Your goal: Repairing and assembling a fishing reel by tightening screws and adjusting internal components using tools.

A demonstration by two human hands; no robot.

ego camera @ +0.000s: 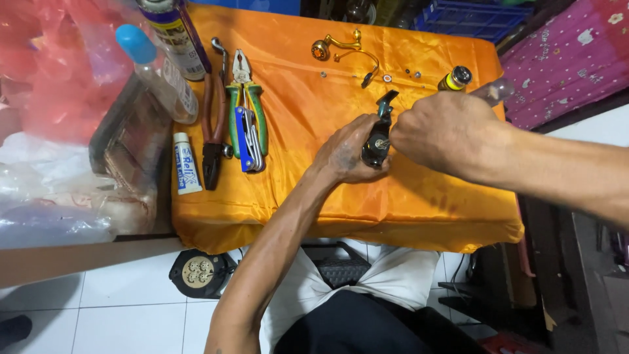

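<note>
While the left hand (346,156) grips the dark reel body (378,141) upright over the orange cloth (308,118), its stem pointing away, the right hand (442,134) presses in from the right, fingers curled shut on a clear-handled tool (493,90).

Across my workspace lies an orange cloth (288,196), wrinkled, covering the surface in the middle of the frame. At its left edge I see a small white tube (187,164), and just right of it the red-handled pliers (213,131), then the green-handled pliers (246,105) with a blue folding key set (246,141) lying over them. In the upper left stand a spray can (177,36) and a clear bottle with a blue cap (157,72). Near the top centre lies a gold handle (337,46), with tiny washers (388,78) scattered beside it. Lower left, on the white tile floor (131,308), sits a round black part (198,272).
</note>
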